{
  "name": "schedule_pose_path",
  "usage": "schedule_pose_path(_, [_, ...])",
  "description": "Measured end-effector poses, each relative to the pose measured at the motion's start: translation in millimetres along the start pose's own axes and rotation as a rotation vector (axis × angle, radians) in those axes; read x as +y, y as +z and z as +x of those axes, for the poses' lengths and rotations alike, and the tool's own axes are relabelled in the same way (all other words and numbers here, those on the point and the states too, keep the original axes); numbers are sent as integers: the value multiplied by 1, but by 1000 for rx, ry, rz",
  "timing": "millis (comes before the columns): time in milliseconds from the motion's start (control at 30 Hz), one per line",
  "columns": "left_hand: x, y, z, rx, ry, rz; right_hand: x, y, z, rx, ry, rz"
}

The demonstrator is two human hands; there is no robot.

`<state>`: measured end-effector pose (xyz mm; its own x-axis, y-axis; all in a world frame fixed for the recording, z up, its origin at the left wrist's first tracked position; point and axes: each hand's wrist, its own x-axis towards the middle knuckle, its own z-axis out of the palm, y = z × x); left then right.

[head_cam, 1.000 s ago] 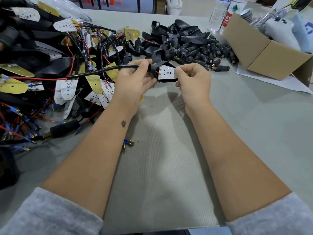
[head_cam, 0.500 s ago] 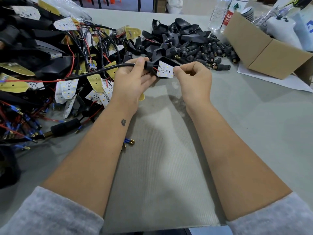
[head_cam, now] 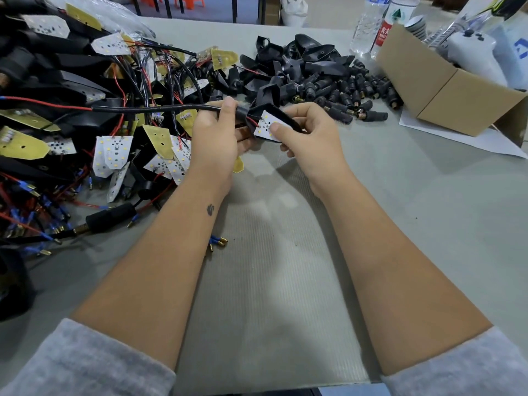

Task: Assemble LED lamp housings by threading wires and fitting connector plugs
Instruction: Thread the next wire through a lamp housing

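A black sheathed cable [head_cam: 160, 109] is being gripped by the curled fingers of the left hand [head_cam: 214, 132] just above the grey table [head_cam: 428, 212]. A white LED board [head_cam: 267, 127], seated in a black plastic lamp housing [head_cam: 274, 114], is being pinched by the right hand [head_cam: 311, 135] between thumb and fingers, in front of a heap of black connector plugs [head_cam: 351, 92].

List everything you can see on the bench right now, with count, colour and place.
lamp housing: one, black, held centre
LED board: one, white, in that housing
cable: one, black, running left from the housing
wired lamp pile: many, black, white, yellow, left
empty housings: many, black, top centre
connector plugs: many, black, beside the box
cardboard box: one, brown, right
water bottles: two, clear, top right
mat: one, grey, centre
left hand: grips cable
right hand: holds housing
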<state>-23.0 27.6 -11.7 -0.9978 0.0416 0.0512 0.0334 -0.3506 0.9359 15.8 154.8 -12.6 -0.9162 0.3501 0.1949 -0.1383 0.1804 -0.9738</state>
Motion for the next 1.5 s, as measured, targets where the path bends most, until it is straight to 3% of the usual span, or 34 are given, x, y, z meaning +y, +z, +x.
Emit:
schedule_pose_path(333, [0, -3, 0, 64, 31, 22, -1, 1, -3, -123, 22, 58])
schedule_pose_path(433, [3, -5, 2, 31, 6, 55, -5, 3, -3, -211, 124, 236])
schedule_pose_path(600, [6, -1, -4, -287, -74, 279, -9, -5, 4, -169, 262, 524])
schedule_pose_path(733, [-2, 6, -14, -604, -47, 489, -6, -4, 5, -183, 287, 482])
schedule_pose_path(833, [-7, 9, -15, -693, -35, 593, -4, -4, 4, -150, 234, 409])
schedule_pose_path(1200, [-5, 9, -15, -708, -22, 702, -3, -7, 3, 120, 78, 277])
schedule_pose_path(1333, [-6, 9, -13, -708, -49, 706, 0, -5, 4, 145, 42, 207])
schedule_pose_path(1500, [-8, 11, -8, -394, -45, 546, 1, -2, 4, 32, -5, 124])
